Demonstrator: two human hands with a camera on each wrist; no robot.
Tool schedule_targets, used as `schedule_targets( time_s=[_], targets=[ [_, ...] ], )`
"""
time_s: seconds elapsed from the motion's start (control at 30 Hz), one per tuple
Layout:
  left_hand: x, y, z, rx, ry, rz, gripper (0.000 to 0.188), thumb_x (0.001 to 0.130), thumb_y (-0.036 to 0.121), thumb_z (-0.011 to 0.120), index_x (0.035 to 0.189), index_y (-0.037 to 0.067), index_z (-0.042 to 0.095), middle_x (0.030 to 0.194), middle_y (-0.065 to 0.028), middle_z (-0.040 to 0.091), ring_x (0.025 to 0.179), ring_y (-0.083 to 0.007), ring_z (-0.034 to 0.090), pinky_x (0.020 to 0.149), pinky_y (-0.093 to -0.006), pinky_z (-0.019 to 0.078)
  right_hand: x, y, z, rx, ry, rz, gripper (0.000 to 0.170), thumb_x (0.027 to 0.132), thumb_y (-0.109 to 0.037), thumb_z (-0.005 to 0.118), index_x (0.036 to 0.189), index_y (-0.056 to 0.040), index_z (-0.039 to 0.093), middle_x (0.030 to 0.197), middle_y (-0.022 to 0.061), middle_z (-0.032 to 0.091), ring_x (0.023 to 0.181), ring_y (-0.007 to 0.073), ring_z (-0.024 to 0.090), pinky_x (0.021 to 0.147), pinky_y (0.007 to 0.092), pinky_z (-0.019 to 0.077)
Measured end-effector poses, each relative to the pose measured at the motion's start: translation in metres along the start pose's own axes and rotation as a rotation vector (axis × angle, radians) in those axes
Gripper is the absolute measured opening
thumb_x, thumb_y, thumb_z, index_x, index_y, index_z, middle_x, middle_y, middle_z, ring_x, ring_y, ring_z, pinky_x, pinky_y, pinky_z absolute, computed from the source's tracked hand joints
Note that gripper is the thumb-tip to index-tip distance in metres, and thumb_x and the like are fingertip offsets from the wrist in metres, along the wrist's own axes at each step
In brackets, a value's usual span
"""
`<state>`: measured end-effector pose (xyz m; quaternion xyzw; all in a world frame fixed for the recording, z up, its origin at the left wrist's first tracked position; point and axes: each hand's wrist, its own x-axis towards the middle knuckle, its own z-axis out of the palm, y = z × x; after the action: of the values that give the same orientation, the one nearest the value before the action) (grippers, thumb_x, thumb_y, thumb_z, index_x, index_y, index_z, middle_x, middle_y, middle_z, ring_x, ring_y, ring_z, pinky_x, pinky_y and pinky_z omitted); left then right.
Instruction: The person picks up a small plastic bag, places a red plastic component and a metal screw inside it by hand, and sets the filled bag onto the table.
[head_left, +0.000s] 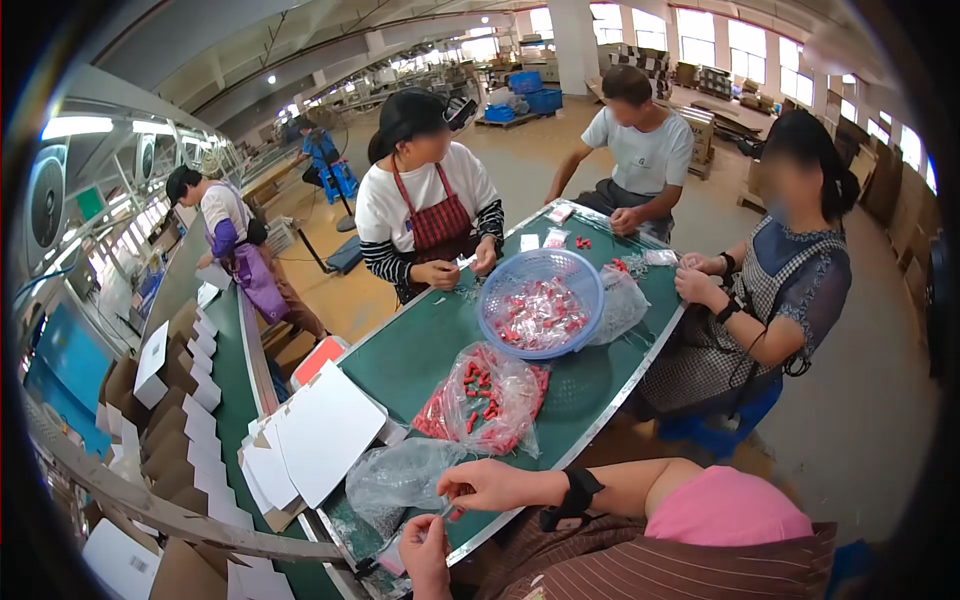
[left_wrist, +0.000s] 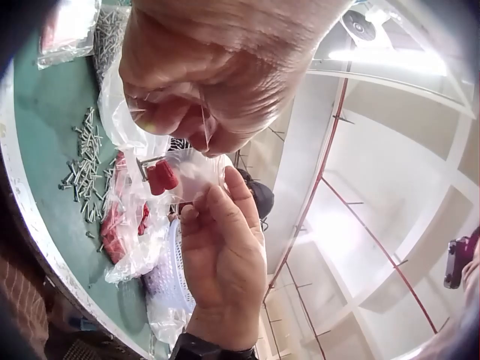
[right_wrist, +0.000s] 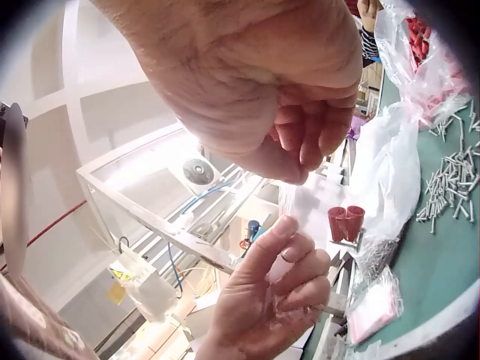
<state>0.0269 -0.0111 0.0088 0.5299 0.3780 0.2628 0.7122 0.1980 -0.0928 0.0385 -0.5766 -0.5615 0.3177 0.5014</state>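
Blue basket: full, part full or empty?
Part full: in the head view, clear packets lie inside the basket, with bare wall showing above them.

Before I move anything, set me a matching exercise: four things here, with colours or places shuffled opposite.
Column one
1. basket
2. loose screws
3. pair of red plugs
4. flat sheets

Column two
A. between the left hand and right hand
B. white, overlapping one another
C. scattered on the green tabletop
D. blue, holding clear packets

Pairs: 1-D, 2-C, 3-A, 4-B
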Motion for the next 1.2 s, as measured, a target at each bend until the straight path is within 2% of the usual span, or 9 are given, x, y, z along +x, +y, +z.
schedule_targets(
  time_s=[0.27,0.47,0.57,0.73,0.83,0.9,0.97,1.1,1.2],
  targets=[
    [0.001,-0.004,0.000,-0.006,0.014,0.018,0.006,0.081,0.005,0.059,0.080,0.004,0.053,0.058,0.0000,0.048,0.040,-0.0055,0.038,0.036,-0.0195,0.0290,-0.001,-0.002,0.005,0.000,0.042,-0.040,0.025,0.074,-0.001,0.054,0.099,-0.0020,0.051,0.071,0.0076,0.058,0.066,0.0190,0.060,0.061,0.0309,0.0456],
    [0.001,-0.008,0.002,0.008,-0.001,0.072,0.005,0.080,0.003,0.060,0.080,0.005,0.054,0.055,0.0017,0.047,0.039,-0.0046,0.037,0.035,-0.0187,0.0264,-0.002,-0.006,0.006,0.141,-0.028,0.048,0.023,0.074,0.000,0.054,0.097,-0.0020,0.050,0.073,0.0086,0.058,0.068,0.0193,0.061,0.062,0.0306,0.0461],
    [0.001,-0.008,0.005,0.020,0.007,0.087,0.005,0.079,0.002,0.059,0.080,0.004,0.055,0.056,0.0024,0.047,0.040,-0.0043,0.038,0.036,-0.0186,0.0263,-0.002,0.000,0.010,-0.020,0.011,-0.093,0.023,0.074,0.000,0.053,0.097,-0.0023,0.050,0.073,0.0090,0.058,0.065,0.0194,0.061,0.061,0.0300,0.0466],
    [0.001,-0.001,0.006,0.061,-0.064,0.029,0.004,0.082,0.007,0.059,0.081,0.004,0.056,0.057,0.0036,0.047,0.042,-0.0035,0.038,0.038,-0.0180,0.0262,-0.001,-0.001,0.011,0.049,0.004,0.023,0.019,0.074,-0.005,0.057,0.092,-0.0031,0.051,0.073,0.0088,0.059,0.068,0.0170,0.061,0.060,0.0300,0.0466],
    [0.000,-0.001,0.006,0.161,-0.202,-0.106,0.013,0.084,0.013,0.059,0.093,0.004,0.062,0.064,0.0047,0.051,0.049,-0.0017,0.038,0.043,-0.0180,0.0281,0.003,0.011,0.011,0.140,0.114,-0.074,0.015,0.074,-0.009,0.061,0.085,-0.0033,0.052,0.070,0.0025,0.052,0.064,0.0089,0.050,0.058,0.0245,0.0433],
    [-0.003,-0.012,0.006,0.200,-0.202,-0.070,0.017,0.084,0.014,0.060,0.097,0.003,0.061,0.073,0.0049,0.056,0.055,-0.0009,0.041,0.047,-0.0171,0.0298,0.006,0.015,0.008,0.437,0.066,0.137,0.017,0.077,-0.003,0.062,0.092,-0.0033,0.053,0.078,0.0007,0.054,0.076,0.0064,0.053,0.066,0.0220,0.0452],
    [-0.008,-0.002,0.012,0.072,-0.216,-0.090,0.018,0.084,0.013,0.060,0.098,0.002,0.060,0.075,0.0057,0.056,0.059,-0.0007,0.042,0.050,-0.0168,0.0311,0.005,0.011,0.003,0.474,0.095,0.124,0.019,0.077,-0.002,0.062,0.094,-0.0029,0.053,0.082,0.0005,0.055,0.077,0.0068,0.054,0.069,0.0213,0.0450],
    [-0.007,0.003,0.013,0.103,-0.210,0.090,0.015,0.086,0.013,0.057,0.097,0.003,0.058,0.067,0.0042,0.054,0.045,0.0002,0.034,0.040,-0.0162,0.0245,0.005,0.007,0.000,0.514,0.101,0.159,0.020,0.076,0.000,0.062,0.093,-0.0013,0.053,0.080,0.0008,0.056,0.074,0.0066,0.053,0.067,0.0215,0.0447],
    [-0.011,0.018,0.020,-0.042,-0.141,0.109,0.012,0.085,0.008,0.058,0.095,0.001,0.058,0.083,-0.0010,0.061,0.074,-0.0051,0.054,0.066,-0.0172,0.0398,0.002,-0.001,0.001,0.389,0.069,0.123,0.020,0.076,0.000,0.061,0.094,-0.0014,0.052,0.081,0.0018,0.057,0.075,0.0074,0.054,0.068,0.0219,0.0449]
  ],
)
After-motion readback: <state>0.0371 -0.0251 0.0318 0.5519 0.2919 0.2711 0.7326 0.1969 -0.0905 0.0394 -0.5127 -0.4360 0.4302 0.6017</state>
